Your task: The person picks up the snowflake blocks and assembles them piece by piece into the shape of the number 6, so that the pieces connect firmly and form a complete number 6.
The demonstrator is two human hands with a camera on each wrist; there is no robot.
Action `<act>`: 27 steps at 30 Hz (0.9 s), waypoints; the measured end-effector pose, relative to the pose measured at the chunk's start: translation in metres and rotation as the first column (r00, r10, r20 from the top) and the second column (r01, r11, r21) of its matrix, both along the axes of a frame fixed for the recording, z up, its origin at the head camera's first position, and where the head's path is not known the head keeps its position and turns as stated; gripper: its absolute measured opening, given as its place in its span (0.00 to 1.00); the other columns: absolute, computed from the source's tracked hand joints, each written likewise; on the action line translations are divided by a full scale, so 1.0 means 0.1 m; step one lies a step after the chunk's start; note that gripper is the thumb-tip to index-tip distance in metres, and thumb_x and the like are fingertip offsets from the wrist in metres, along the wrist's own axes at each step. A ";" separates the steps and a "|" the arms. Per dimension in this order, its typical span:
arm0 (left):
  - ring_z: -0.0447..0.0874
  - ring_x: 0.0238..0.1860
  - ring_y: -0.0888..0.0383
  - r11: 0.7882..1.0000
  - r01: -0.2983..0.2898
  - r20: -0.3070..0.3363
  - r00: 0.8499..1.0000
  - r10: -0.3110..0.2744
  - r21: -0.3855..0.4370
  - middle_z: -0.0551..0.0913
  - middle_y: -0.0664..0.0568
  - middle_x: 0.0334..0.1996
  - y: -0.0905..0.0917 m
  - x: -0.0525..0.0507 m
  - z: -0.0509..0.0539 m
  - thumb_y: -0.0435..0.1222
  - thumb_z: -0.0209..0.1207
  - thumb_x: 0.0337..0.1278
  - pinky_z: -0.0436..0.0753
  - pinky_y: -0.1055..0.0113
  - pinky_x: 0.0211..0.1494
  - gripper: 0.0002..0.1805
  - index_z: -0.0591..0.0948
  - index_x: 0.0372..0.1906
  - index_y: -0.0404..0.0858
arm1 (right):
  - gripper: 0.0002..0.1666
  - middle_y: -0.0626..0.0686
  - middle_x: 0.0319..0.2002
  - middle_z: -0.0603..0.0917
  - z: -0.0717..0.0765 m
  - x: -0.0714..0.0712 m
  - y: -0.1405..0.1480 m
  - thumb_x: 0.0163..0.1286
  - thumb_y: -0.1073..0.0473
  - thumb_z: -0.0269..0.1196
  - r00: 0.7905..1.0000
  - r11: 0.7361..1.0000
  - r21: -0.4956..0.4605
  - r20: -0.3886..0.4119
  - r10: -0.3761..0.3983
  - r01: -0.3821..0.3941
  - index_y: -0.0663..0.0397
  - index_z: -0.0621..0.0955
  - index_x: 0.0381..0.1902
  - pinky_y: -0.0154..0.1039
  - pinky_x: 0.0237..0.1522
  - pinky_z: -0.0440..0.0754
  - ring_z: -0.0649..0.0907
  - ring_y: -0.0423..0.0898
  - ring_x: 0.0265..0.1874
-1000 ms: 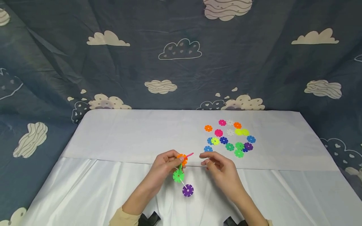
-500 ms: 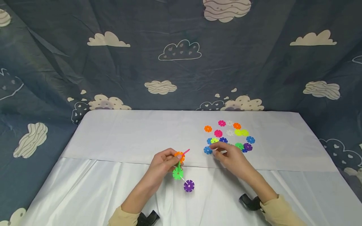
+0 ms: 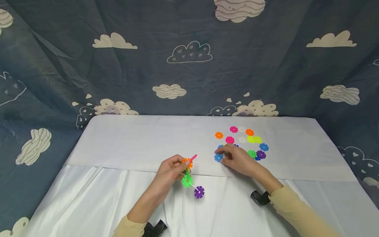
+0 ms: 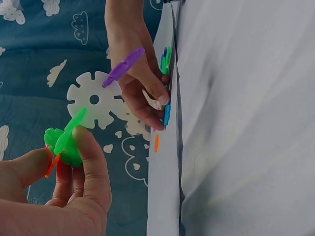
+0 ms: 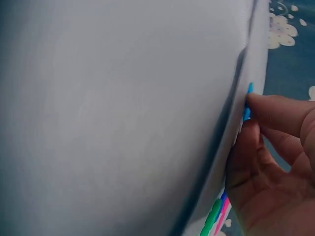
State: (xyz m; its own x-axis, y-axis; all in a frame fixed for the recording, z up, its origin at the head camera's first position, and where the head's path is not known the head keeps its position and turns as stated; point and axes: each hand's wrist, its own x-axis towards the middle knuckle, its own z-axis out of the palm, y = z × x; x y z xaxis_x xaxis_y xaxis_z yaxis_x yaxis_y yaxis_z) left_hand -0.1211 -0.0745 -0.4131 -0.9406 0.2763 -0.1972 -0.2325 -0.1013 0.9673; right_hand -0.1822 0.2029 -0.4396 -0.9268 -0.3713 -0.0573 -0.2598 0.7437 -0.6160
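My left hand (image 3: 168, 176) pinches a chain of linked notched discs by its orange disc (image 3: 186, 162). From it a pink disc (image 3: 193, 157) sticks up, while a green disc (image 3: 187, 181) and a purple disc (image 3: 199, 192) hang lower. Between these two, a white disc (image 4: 83, 93) shows broadside in the left wrist view. My right hand (image 3: 241, 161) has thumb and finger on opposite edges of a blue disc (image 3: 218, 158) at the table's near-left side of the loose discs. The right wrist view shows fingertips against that blue disc (image 5: 247, 114).
Loose discs in several colours lie behind and right of my right hand, among them a pink disc (image 3: 229, 140), an orange disc (image 3: 219, 135) and a purple disc (image 3: 261, 154). White cloth covers the table (image 3: 133, 144); a dark cloud-patterned curtain (image 3: 189, 75) hangs behind.
My right hand has moved right and forward from beside the chain to the blue disc, its fingers coming down around it. My left hand and the chain have shifted slightly.
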 end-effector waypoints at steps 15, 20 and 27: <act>0.78 0.29 0.56 1.000 0.030 -0.036 0.999 -0.030 -0.001 0.82 0.48 0.29 -0.01 -0.01 -0.02 0.32 0.57 0.68 0.77 0.66 0.38 0.06 0.76 0.38 0.32 | 0.15 0.47 0.35 0.81 0.07 0.07 0.00 0.63 0.65 0.70 0.999 0.999 0.006 -0.007 -0.036 0.036 0.48 0.81 0.46 0.39 0.40 0.81 0.78 0.46 0.35; 0.80 0.31 0.54 0.999 0.039 -0.035 0.999 -0.038 0.005 0.82 0.46 0.30 -0.01 0.00 -0.02 0.33 0.57 0.68 0.78 0.65 0.39 0.07 0.76 0.39 0.31 | 0.15 0.47 0.39 0.83 0.14 0.17 -0.05 0.64 0.65 0.69 0.997 0.995 -0.066 -0.020 -0.070 0.069 0.49 0.83 0.48 0.36 0.39 0.82 0.80 0.45 0.35; 0.82 0.31 0.54 0.998 0.056 -0.040 0.998 -0.056 -0.005 0.83 0.42 0.31 0.00 0.01 0.00 0.33 0.57 0.68 0.80 0.64 0.40 0.08 0.77 0.41 0.30 | 0.15 0.49 0.37 0.84 0.30 0.38 -0.21 0.64 0.63 0.69 0.990 0.957 -0.251 0.047 -0.136 0.143 0.51 0.83 0.49 0.34 0.37 0.83 0.84 0.46 0.34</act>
State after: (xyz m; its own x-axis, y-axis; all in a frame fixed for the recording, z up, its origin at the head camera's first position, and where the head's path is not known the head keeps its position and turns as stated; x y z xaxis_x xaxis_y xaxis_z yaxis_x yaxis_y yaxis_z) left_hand -0.1204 -0.0748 -0.4131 -0.9310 0.3281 -0.1603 -0.1983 -0.0858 0.9764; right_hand -0.1442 0.1815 -0.4091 -0.9698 -0.2439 -0.0055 -0.1440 0.5906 -0.7940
